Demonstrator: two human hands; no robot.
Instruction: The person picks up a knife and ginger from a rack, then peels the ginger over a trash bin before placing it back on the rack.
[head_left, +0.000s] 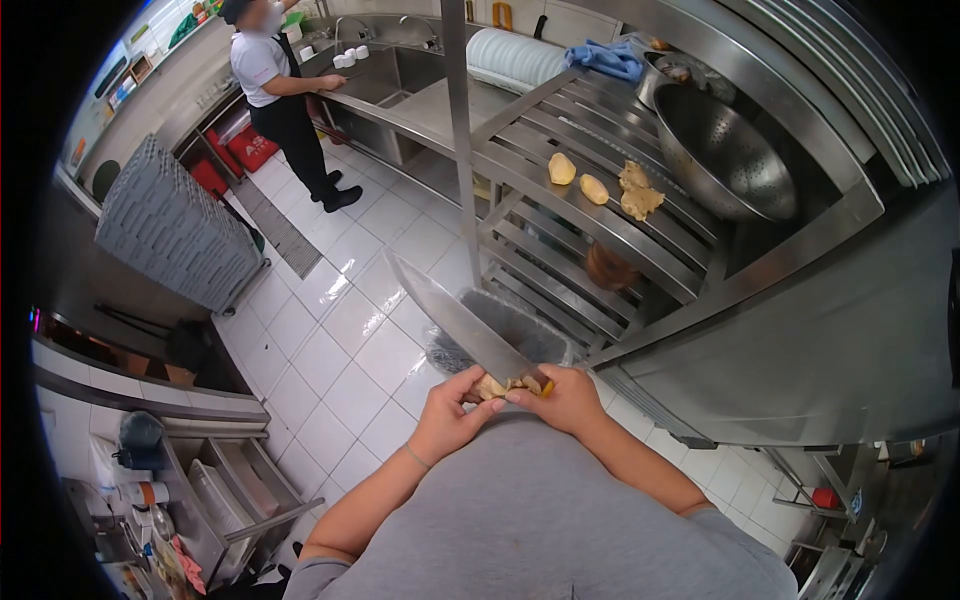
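Pale, knobby root [492, 386] pinched in left hand [445, 420] grip; right hand [572, 400] grip clenches knife [455, 320].

Grey short-sleeved shirt [540, 510], plain, covers torso and upper arms. Forearms bare. Thin band [416, 458] circles the wrist of the left hand [452, 412].

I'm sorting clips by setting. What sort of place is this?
Most likely a commercial kitchen: a steel rack, a large colander, and a long sink counter where another person works. The right hand grips a knife, the left hand a food piece.
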